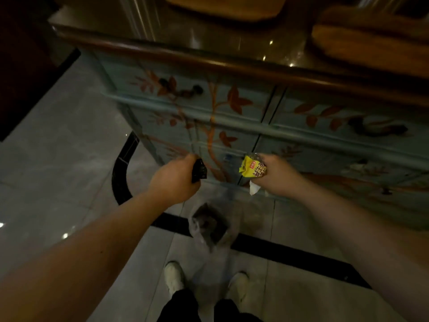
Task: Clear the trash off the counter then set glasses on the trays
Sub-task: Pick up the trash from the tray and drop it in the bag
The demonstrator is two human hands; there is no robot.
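My left hand (175,178) is closed on a dark crumpled wrapper (199,170) in front of the painted cabinet. My right hand (276,174) grips a yellow snack packet (251,168) together with a scrap of white paper (254,188) that hangs below the fist. Both hands hover low, above a blurred translucent bag (210,225) with something dark inside it, on the floor between the cabinet and my feet. Two wooden trays (362,40) (222,8) lie on the counter (209,40) above. No glasses are in view.
The counter's dark wooden edge (209,59) runs across the top. Below it is a blue cabinet (255,117) painted with orange leaves. The floor is pale tile with a black inlay band (290,252). My two white shoes (174,277) stand at the bottom.
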